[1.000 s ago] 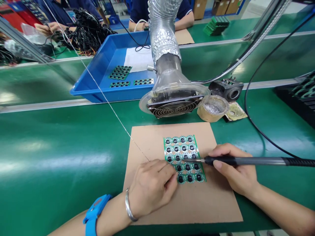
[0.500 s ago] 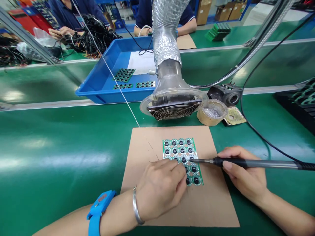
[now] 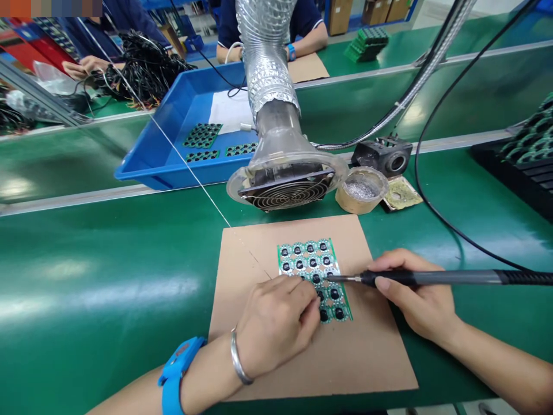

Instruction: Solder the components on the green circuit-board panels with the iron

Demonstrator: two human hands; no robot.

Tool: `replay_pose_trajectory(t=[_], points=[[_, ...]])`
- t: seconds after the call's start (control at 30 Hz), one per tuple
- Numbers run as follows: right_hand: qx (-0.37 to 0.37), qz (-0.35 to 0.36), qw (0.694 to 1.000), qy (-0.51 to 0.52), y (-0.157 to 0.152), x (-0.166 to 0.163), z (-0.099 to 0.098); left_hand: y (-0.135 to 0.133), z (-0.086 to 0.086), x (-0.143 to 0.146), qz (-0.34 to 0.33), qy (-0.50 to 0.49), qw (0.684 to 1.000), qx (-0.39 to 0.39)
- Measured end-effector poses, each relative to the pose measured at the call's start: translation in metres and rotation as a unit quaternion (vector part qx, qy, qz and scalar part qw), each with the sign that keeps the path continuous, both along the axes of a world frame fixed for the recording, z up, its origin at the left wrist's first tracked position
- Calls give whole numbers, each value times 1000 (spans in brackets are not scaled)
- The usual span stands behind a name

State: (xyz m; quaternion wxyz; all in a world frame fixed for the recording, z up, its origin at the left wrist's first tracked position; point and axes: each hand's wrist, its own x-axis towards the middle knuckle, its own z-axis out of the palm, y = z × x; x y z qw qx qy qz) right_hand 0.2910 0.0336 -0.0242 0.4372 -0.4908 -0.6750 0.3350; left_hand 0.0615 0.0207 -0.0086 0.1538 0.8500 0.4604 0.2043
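Cardboard sheet (image 3: 354, 363), near middle. Soldering iron (image 3: 458, 278), right hand (image 3: 425, 305) grasping it. Circuit-board panel (image 3: 313, 263), sheet's far half: probs stiff, light, fragile, edges only imo. Left hand (image 3: 279, 323) curled over its left, can't tell if pinching wire (image 3: 210, 199).

I count my two hands, left hand (image 3: 280, 325) and right hand (image 3: 421, 294); one soldering iron (image 3: 458, 278); one thin wire (image 3: 212, 202); one circuit board (image 3: 313, 263) before me; three more boards (image 3: 202, 135) inside one blue tray (image 3: 173, 180); and two other persons (image 3: 309, 20).
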Motion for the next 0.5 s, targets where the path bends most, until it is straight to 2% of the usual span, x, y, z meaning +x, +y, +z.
replay_pose_trajectory(t=[0.5], points=[[0,24,1000,3,-1,2,1,-2,-3,-2,-3,7,1000,3]])
